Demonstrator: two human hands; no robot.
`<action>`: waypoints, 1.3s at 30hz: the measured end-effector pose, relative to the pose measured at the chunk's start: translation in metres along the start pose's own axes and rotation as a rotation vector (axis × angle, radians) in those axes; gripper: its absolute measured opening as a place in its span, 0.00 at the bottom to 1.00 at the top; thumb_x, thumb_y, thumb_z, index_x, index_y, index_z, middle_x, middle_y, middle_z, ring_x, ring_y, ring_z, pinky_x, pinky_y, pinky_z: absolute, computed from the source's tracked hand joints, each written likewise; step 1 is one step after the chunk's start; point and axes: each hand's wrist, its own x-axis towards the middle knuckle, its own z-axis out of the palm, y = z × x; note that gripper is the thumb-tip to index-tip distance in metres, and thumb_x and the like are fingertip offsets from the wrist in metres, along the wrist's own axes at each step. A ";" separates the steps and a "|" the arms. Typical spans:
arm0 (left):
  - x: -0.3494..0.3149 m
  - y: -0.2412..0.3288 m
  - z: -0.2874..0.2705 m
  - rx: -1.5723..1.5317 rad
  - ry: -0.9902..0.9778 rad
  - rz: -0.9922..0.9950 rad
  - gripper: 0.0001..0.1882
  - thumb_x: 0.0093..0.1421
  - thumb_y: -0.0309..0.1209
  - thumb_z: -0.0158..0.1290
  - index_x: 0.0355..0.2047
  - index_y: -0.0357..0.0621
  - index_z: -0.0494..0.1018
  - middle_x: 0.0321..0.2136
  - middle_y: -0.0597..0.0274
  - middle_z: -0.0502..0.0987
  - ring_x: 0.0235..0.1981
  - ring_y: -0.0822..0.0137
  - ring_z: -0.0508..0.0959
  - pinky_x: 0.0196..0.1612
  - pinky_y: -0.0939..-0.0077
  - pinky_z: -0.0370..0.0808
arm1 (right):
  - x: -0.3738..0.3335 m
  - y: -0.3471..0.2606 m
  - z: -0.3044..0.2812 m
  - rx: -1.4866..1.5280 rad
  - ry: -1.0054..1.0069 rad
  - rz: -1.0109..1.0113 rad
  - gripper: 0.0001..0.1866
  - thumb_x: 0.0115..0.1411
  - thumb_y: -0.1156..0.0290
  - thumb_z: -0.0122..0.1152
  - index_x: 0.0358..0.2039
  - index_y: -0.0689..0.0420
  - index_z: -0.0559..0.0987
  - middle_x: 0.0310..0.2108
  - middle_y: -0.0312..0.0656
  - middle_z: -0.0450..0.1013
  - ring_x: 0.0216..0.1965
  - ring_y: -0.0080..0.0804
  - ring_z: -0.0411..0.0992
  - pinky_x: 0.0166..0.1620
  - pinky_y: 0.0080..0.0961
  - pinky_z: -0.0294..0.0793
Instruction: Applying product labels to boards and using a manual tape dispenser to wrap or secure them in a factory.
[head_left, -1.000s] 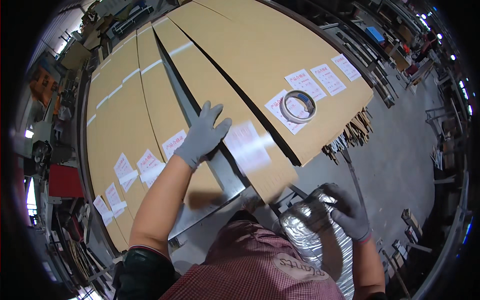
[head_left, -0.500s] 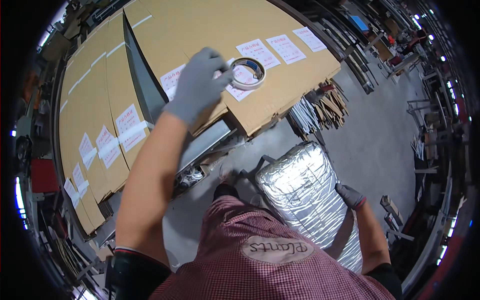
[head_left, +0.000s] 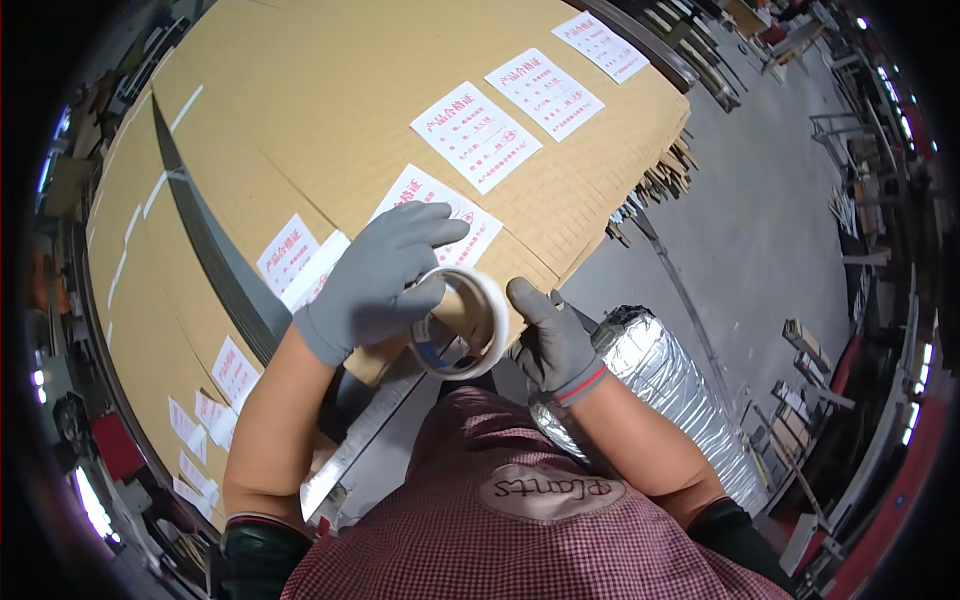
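My left hand [head_left: 385,280], in a grey glove, grips a roll of white tape [head_left: 490,325], its thumb hooked over the ring. The roll is tilted, above the near edge of the flat cardboard [head_left: 590,190]. Close to the roll's right side is my gloved right hand [head_left: 555,345], fingers curled and thumb pointing up; whether it pinches a tape end is hidden. Beneath and beyond my left hand lies a printed white paper label [head_left: 475,225] on the cardboard. A silver foil-wrapped bundle [head_left: 665,370] stands below my right forearm.
More labels [head_left: 475,135] lie in a row across the cardboard. A dark gap [head_left: 205,225] splits the cardboard on the left, where white tape strips hold several panels. Grey floor [head_left: 760,220] shows at right, with scrap pieces [head_left: 800,340] and racks along the side.
My right hand has let go of the foil-wrapped bundle and come up beside the tape roll. My left hand has drawn the roll nearer to me and tilted it. The view has shifted closer over the cardboard.
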 end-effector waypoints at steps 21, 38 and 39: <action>0.013 0.105 0.058 -0.200 -0.084 0.095 0.09 0.47 0.27 0.58 0.24 0.34 0.71 0.50 0.41 0.73 0.56 0.38 0.68 0.60 0.49 0.62 | -0.133 -0.007 -0.028 0.045 0.106 -0.155 0.32 0.64 0.62 0.56 0.64 0.61 0.57 0.60 0.51 0.63 0.59 0.43 0.66 0.61 0.42 0.67; -0.027 0.200 0.094 -0.689 0.163 -0.350 0.15 0.58 0.36 0.53 0.21 0.38 0.74 0.19 0.51 0.73 0.19 0.59 0.73 0.24 0.68 0.70 | -0.184 -0.114 0.038 -1.922 -0.817 -0.465 0.11 0.59 0.62 0.60 0.36 0.54 0.80 0.30 0.40 0.76 0.37 0.40 0.73 0.60 0.40 0.59; -0.039 0.204 0.102 -0.816 0.263 -0.249 0.13 0.57 0.34 0.55 0.20 0.38 0.73 0.18 0.52 0.73 0.16 0.61 0.72 0.20 0.70 0.69 | -0.179 -0.109 0.038 -1.768 -0.914 -0.424 0.10 0.59 0.63 0.60 0.37 0.53 0.80 0.29 0.41 0.75 0.36 0.40 0.73 0.60 0.39 0.60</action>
